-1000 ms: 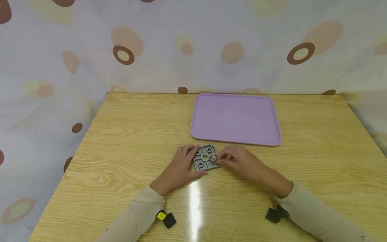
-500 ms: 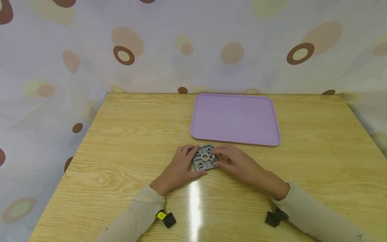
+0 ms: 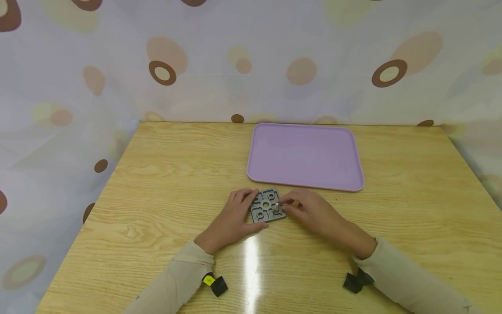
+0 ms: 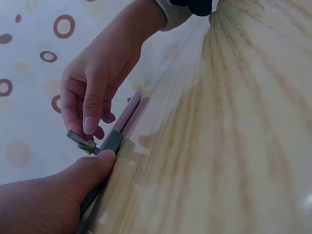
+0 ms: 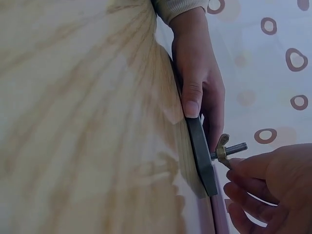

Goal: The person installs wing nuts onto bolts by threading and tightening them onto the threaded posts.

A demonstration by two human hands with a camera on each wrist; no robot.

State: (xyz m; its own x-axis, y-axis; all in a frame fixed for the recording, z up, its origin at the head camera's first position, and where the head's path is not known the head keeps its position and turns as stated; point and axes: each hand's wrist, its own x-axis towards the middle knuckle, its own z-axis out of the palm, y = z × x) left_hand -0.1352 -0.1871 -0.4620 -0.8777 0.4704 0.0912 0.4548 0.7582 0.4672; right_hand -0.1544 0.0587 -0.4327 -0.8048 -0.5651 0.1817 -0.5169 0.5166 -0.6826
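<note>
A grey, square metal plate [image 3: 267, 214] with recessed ribs and round holes lies on the table. My left hand [image 3: 233, 216] holds it by the left side, the thumb along the near edge and fingers at the far edge. A threaded bolt [image 5: 238, 147] stands up from the plate's right part, with a brass-coloured wing nut [image 5: 222, 151] partway along it. At the plate's right side, my right hand [image 3: 315, 211] pinches one wing of the nut between thumb and forefinger, the other fingers curled. The bolt's end projects beyond the nut.
Behind the plate lies a purple tray [image 3: 306, 155] on the wooden table [image 3: 176, 174]. A patterned cloth [image 3: 270, 39] hangs behind the table and at both sides. Black wrist devices [image 3: 353, 282] sit below the sleeves.
My right fingers spread around the bolt half a second ago; now they have drawn together at the wing nut's right side. The left hand and the plate stay in place.
</note>
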